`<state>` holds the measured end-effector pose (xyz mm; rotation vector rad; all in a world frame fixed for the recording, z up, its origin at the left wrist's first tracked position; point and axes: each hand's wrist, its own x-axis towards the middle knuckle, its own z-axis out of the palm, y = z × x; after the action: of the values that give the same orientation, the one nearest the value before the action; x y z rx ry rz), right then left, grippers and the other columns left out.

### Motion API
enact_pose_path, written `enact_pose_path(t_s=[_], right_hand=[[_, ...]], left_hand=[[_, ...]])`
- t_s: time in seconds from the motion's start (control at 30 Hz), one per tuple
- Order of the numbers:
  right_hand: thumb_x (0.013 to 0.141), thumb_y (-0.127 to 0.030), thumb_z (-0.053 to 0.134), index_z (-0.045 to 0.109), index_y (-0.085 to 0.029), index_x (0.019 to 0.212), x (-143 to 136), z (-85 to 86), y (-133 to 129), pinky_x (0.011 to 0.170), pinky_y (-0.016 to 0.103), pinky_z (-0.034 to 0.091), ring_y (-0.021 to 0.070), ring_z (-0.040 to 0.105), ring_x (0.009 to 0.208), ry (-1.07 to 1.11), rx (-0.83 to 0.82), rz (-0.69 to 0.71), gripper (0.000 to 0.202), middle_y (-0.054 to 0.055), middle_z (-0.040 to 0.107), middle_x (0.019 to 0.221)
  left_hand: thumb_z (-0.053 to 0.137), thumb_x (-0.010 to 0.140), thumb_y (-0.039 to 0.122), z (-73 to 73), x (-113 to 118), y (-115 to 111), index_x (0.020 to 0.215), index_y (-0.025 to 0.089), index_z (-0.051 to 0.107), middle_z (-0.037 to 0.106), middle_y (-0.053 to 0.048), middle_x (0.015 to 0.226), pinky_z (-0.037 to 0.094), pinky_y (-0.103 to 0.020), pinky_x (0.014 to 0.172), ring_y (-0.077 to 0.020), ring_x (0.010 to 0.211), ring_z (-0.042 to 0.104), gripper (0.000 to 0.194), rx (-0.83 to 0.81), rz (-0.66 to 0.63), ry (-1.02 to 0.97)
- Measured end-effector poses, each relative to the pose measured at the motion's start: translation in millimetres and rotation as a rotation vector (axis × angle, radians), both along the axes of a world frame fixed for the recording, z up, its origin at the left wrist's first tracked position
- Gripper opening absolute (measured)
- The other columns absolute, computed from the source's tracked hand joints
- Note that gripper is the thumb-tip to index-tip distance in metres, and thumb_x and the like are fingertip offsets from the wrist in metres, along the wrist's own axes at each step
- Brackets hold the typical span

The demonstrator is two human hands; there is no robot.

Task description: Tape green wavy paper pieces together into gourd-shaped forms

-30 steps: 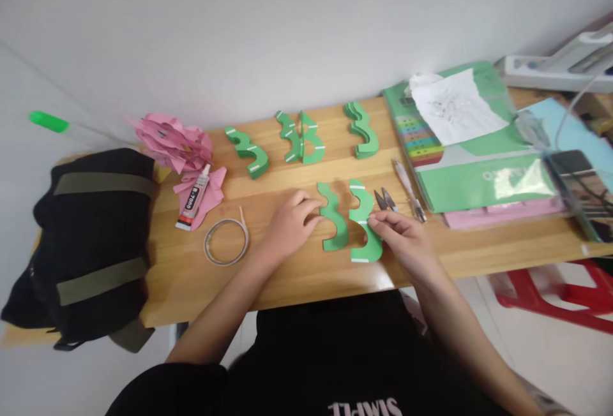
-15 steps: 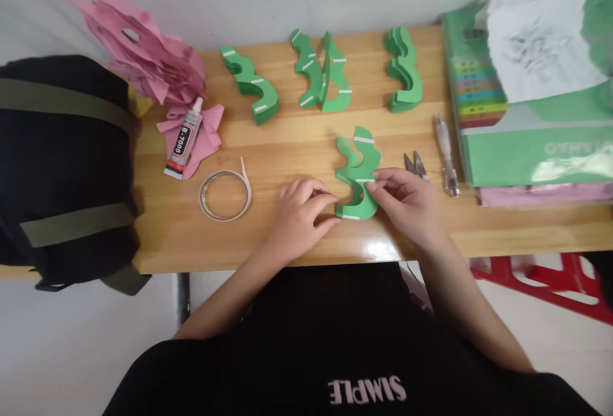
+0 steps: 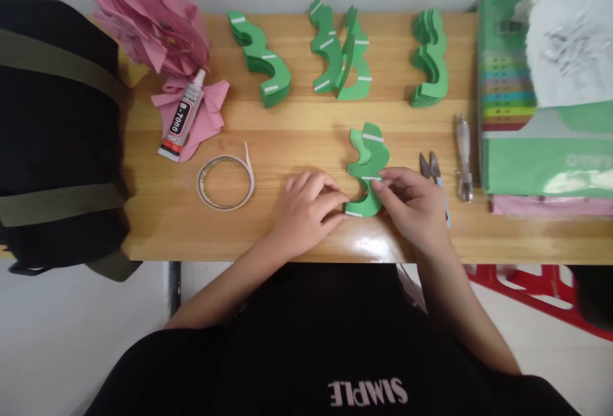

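Observation:
Just above the table's front edge is a wavy green paper cutout in overlapping layers, with white tape strips across its top, middle and lower end. My left hand pinches its lower left tip between thumb and fingers. At its right edge, my right hand grips the paper near the middle strip. Close to the right hand lies a pair of small snips, its handles partly hidden by that hand. A roll of white tape with a loose end lies left of my left hand.
Several similar green cutouts lie along the back of the wooden table. Pink paper and a glue tube are beside a black bag. A pen lies near a green package.
The view has shifted slightly, and more of the snips shows. The layers of the held cutout sit closer together at its lower half. Both hands keep their hold on it.

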<state>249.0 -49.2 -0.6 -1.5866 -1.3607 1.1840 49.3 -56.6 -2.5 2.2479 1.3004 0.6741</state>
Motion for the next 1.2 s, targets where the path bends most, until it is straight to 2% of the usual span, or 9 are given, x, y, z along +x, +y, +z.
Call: enact_pose_path(t_s=[0.2, 0.43, 0.6, 1.2], right_hand=[[0.078, -0.042, 0.068, 0.066, -0.023, 0.092, -2.5, 5.3, -1.2, 0.049, 0.028, 0.044, 0.013, 0.054, 0.056, -0.017, -0.007, -0.012, 0.024, 0.001, 0.062, 0.068], [0.076, -0.038, 0.072, 0.066, -0.022, 0.092, -1.5, 6.4, -2.6, 0.05, 0.027, 0.048, 0.0129, 0.057, 0.059, -0.04, -0.009, 0.024, 0.023, 0.001, 0.065, 0.071], [0.068, -0.035, 0.078, 0.066, -0.022, 0.098, 2.5, 7.3, -4.0, 0.048, 0.025, 0.048, 0.0108, 0.055, 0.054, -0.093, -0.022, 0.069, 0.035, -0.001, 0.065, 0.072], [0.072, -0.033, 0.075, 0.066, -0.019, 0.099, 1.5, 6.5, -5.6, 0.046, 0.023, 0.046, 0.0094, 0.055, 0.05, -0.279, 0.071, 0.123, 0.032, -0.001, 0.066, 0.073]], left_hand=[[0.073, 0.08, 0.031, 0.3, -0.2, 0.5, 0.094, 0.024, 0.07, 0.064, -0.003, 0.099, 0.036, -0.037, 0.084, -0.0215, 0.098, 0.055, 0.016, -0.02, 0.003, 0.007], [0.073, 0.08, 0.03, 0.6, -0.5, 0.8, 0.092, 0.023, 0.07, 0.064, -0.004, 0.098, 0.037, -0.037, 0.084, -0.0214, 0.098, 0.056, 0.014, -0.013, 0.008, 0.004], [0.074, 0.08, 0.031, -0.6, -0.3, 0.7, 0.092, 0.023, 0.07, 0.063, -0.004, 0.099, 0.036, -0.037, 0.083, -0.0216, 0.097, 0.056, 0.015, -0.015, 0.006, -0.003], [0.074, 0.079, 0.03, -0.9, -0.5, 1.1, 0.089, 0.022, 0.071, 0.063, -0.004, 0.099, 0.037, -0.037, 0.083, -0.0211, 0.097, 0.055, 0.013, 0.003, 0.006, -0.009]])
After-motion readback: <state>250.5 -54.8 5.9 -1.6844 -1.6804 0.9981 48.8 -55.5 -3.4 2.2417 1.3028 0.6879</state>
